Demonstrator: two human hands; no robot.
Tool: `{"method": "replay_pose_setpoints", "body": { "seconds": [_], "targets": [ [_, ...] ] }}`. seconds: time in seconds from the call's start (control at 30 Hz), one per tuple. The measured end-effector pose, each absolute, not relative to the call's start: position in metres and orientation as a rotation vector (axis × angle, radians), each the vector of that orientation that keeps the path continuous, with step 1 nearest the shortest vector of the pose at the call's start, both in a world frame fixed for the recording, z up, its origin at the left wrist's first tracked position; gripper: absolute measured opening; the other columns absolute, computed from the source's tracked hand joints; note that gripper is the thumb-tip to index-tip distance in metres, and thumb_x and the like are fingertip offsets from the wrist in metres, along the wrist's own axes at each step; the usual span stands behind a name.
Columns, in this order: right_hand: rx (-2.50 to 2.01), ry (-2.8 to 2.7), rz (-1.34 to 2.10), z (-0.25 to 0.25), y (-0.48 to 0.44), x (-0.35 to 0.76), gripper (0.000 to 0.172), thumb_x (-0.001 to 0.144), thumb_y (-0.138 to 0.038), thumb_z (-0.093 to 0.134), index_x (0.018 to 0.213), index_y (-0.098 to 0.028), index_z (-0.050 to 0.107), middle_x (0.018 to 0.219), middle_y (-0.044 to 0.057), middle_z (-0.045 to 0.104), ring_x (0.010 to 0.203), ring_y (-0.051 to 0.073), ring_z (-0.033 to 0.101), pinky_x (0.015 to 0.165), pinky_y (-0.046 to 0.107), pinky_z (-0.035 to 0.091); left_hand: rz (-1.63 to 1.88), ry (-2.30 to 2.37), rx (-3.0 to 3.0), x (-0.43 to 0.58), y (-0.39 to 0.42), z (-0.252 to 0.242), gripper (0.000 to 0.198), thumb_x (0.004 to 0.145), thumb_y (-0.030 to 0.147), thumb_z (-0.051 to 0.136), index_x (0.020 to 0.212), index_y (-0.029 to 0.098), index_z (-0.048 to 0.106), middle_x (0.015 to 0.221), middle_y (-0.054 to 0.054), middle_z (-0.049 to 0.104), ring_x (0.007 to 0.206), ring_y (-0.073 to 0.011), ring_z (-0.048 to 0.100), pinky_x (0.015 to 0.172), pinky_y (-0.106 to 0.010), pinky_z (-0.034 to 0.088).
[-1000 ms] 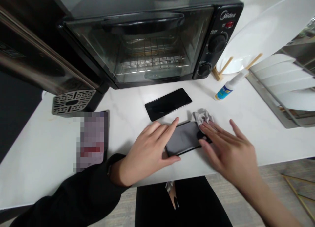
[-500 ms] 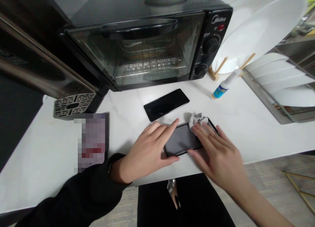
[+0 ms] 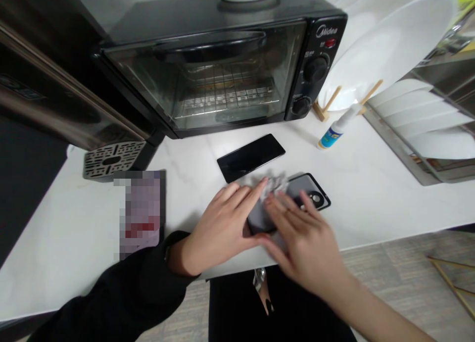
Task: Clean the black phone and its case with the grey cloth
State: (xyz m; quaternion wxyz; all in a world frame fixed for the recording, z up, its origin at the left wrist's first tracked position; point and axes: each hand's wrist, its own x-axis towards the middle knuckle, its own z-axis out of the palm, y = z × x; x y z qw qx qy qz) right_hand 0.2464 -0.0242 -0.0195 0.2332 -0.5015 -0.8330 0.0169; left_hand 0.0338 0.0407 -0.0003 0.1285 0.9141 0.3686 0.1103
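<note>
A phone case with a black rim and grey inner surface lies on the white counter, its round camera cutout at the right end. My left hand grips the left end of the case between thumb and fingers. Under the fingertips of my right hand is a crumpled grey-white cloth, pressed against the case near its upper left edge. That hand is slightly blurred and covers much of the case. Just beyond lies a black phone, screen side up, apart from both hands.
A black toaster oven stands behind the phone. To the right are a small spray bottle, large white plates and a dish rack. At left sit a slotted drip tray and a pixelated item on the counter.
My right hand and the cloth have slid left along the phone case, uncovering its camera cutout. My left hand stays at the left end.
</note>
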Motion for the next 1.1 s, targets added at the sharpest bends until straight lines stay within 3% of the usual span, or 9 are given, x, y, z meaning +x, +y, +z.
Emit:
{"method": "replay_pose_setpoints", "body": {
  "seconds": [0.13, 0.27, 0.4, 0.47, 0.63, 0.77, 0.9, 1.0, 1.1],
  "targets": [
    [-1.2, -2.367, 0.227, -0.017, -0.03, 0.237, 0.049, 0.108, -0.05, 0.05, 0.138, -0.015, 0.066, 0.143, 0.008, 0.073, 0.137, 0.026, 0.066, 0.131, 0.051, 0.032, 0.277, 1.129, 2.65, 0.034, 0.039, 0.0, 0.106, 0.087, 0.052, 0.08, 0.168, 0.016, 0.021, 0.123, -0.009, 0.065, 0.11, -0.0304, 0.055, 0.105, -0.047, 0.049],
    [-1.486, -2.258, -0.047, -0.017, -0.017, 0.284, 0.038, 0.108, -0.039, 0.054, 0.14, -0.021, 0.066, 0.136, 0.007, 0.076, 0.127, 0.027, 0.073, 0.134, 0.058, 0.019, 0.312, 1.13, 2.677, 0.034, 0.037, 0.0, 0.108, 0.087, 0.061, 0.078, 0.168, 0.014, 0.023, 0.132, -0.012, 0.063, 0.116, -0.0321, 0.054, 0.108, -0.048, 0.048],
    [-1.483, -2.298, -0.054, -0.02, -0.02, 0.265, 0.074, 0.102, -0.062, 0.055, 0.151, -0.006, 0.055, 0.153, 0.019, 0.063, 0.145, 0.039, 0.057, 0.13, 0.065, 0.025, 0.328, 1.121, 2.679, 0.035, 0.037, -0.001, 0.108, 0.086, 0.059, 0.079, 0.168, 0.015, 0.023, 0.133, -0.012, 0.063, 0.118, -0.0318, 0.054, 0.111, -0.047, 0.046],
    [-1.276, -2.408, 0.113, -0.019, -0.029, 0.246, 0.083, 0.1, -0.07, 0.053, 0.151, -0.004, 0.054, 0.155, 0.018, 0.06, 0.15, 0.036, 0.052, 0.133, 0.059, 0.025, 0.301, 1.125, 2.677, 0.035, 0.036, 0.0, 0.108, 0.087, 0.054, 0.08, 0.169, 0.016, 0.021, 0.128, -0.011, 0.064, 0.114, -0.0311, 0.054, 0.109, -0.047, 0.047],
    [-1.267, -2.426, 0.158, -0.014, -0.03, 0.28, 0.052, 0.107, -0.054, 0.051, 0.146, -0.021, 0.06, 0.147, 0.006, 0.07, 0.138, 0.025, 0.065, 0.138, 0.052, 0.006, 0.297, 1.116, 2.69, 0.035, 0.033, 0.001, 0.106, 0.089, 0.058, 0.077, 0.168, 0.014, 0.022, 0.132, -0.012, 0.063, 0.118, -0.0321, 0.054, 0.109, -0.049, 0.048],
    [-1.501, -2.346, -0.069, -0.015, -0.018, 0.296, 0.068, 0.105, -0.06, 0.05, 0.153, -0.012, 0.053, 0.151, 0.017, 0.065, 0.141, 0.036, 0.062, 0.133, 0.066, 0.015, 0.301, 1.082, 2.696, 0.037, 0.033, 0.001, 0.103, 0.09, 0.058, 0.075, 0.168, 0.013, 0.024, 0.137, -0.013, 0.061, 0.12, -0.032, 0.053, 0.113, -0.049, 0.046],
    [-1.21, -2.452, 0.214, -0.016, -0.025, 0.255, 0.091, 0.095, -0.08, 0.051, 0.148, -0.006, 0.057, 0.152, 0.017, 0.063, 0.147, 0.035, 0.056, 0.129, 0.061, 0.033, 0.315, 1.107, 2.672, 0.037, 0.034, 0.0, 0.104, 0.089, 0.052, 0.079, 0.168, 0.015, 0.022, 0.128, -0.011, 0.065, 0.114, -0.0308, 0.055, 0.109, -0.049, 0.048],
    [-1.174, -2.476, 0.262, -0.014, -0.026, 0.259, 0.074, 0.1, -0.072, 0.051, 0.146, -0.014, 0.059, 0.149, 0.011, 0.068, 0.143, 0.03, 0.061, 0.129, 0.059, 0.035, 0.302, 1.115, 2.67, 0.037, 0.033, 0.0, 0.106, 0.088, 0.055, 0.079, 0.168, 0.016, 0.022, 0.128, -0.011, 0.065, 0.115, -0.0316, 0.055, 0.107, -0.049, 0.049],
    [-1.462, -2.358, 0.004, -0.014, -0.02, 0.284, 0.057, 0.107, -0.056, 0.05, 0.148, -0.018, 0.058, 0.147, 0.011, 0.069, 0.137, 0.032, 0.066, 0.128, 0.067, 0.031, 0.309, 1.09, 2.689, 0.038, 0.032, 0.001, 0.106, 0.088, 0.061, 0.076, 0.168, 0.014, 0.024, 0.137, -0.014, 0.063, 0.12, -0.0329, 0.054, 0.109, -0.05, 0.048]
  ]
}}
